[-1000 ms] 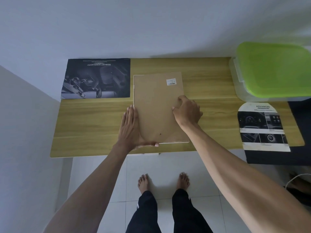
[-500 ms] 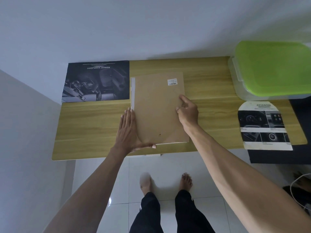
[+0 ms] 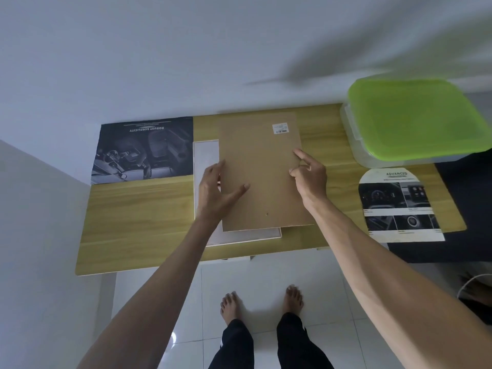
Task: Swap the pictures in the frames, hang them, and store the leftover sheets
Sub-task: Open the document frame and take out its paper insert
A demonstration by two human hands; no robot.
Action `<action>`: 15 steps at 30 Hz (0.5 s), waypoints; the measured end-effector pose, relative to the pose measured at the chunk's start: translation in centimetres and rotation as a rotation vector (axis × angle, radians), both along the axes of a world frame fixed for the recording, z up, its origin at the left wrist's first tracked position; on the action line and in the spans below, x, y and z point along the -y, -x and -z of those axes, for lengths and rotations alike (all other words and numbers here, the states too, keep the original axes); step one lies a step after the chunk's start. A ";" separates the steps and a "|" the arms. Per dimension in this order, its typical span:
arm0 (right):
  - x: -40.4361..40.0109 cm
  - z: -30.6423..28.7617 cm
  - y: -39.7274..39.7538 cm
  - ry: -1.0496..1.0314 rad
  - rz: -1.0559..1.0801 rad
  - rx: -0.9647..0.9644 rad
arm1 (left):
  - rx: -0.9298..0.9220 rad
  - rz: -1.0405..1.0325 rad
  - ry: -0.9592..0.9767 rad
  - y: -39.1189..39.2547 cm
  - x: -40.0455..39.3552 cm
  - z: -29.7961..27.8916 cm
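Both hands, left hand (image 3: 217, 187) and right hand (image 3: 310, 173), pinch the backing board (image 3: 262, 169) by its side edges over the frame (image 3: 206, 166) at the table's (image 3: 138, 222) front-middle (thin, stiff, light; probably flexes).

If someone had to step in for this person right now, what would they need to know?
Left hand: gripping the left edge of the brown backing board.
Right hand: pinching the board's right edge.
The board is lifted and shifted right, off the white frame, which lies face down on the wooden table.
Dark car poster lies flat at the table's back left; arched printed sheet lies at the right, overhanging the front edge. Green-lidded box sits shut at back right.
Done: the frame's back is off.
Left: swap pictures, close, hang, store leftovers.
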State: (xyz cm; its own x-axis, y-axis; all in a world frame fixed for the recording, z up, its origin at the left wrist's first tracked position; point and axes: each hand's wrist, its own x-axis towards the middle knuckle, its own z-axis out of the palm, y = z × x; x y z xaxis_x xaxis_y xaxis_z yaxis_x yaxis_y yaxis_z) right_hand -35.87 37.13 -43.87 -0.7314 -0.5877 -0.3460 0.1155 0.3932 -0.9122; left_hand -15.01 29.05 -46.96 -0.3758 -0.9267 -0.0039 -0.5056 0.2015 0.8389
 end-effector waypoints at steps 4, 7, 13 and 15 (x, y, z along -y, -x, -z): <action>-1.6 -0.7 3.1 0.003 0.050 -0.032 | -0.081 -0.008 -0.118 4.2 0.4 -0.8; -2.9 -0.5 5.7 -0.032 0.080 -0.085 | -0.124 0.002 -0.216 7.1 -0.5 -0.9; -6.0 1.9 9.6 -0.166 0.081 -0.180 | -0.078 0.026 -0.313 11.5 -3.4 0.4; -6.5 2.9 10.5 -0.219 0.061 -0.204 | -0.038 0.017 -0.336 12.3 -4.1 1.1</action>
State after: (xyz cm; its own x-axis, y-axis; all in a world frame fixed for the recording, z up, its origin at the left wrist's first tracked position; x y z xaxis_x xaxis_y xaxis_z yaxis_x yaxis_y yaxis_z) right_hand -46.38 43.63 -46.80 -0.8301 -0.4686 -0.3021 -0.0319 0.5809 -0.8133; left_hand -27.31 33.19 -48.04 -0.3970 -0.8696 -0.2935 -0.4718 -0.0810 0.8780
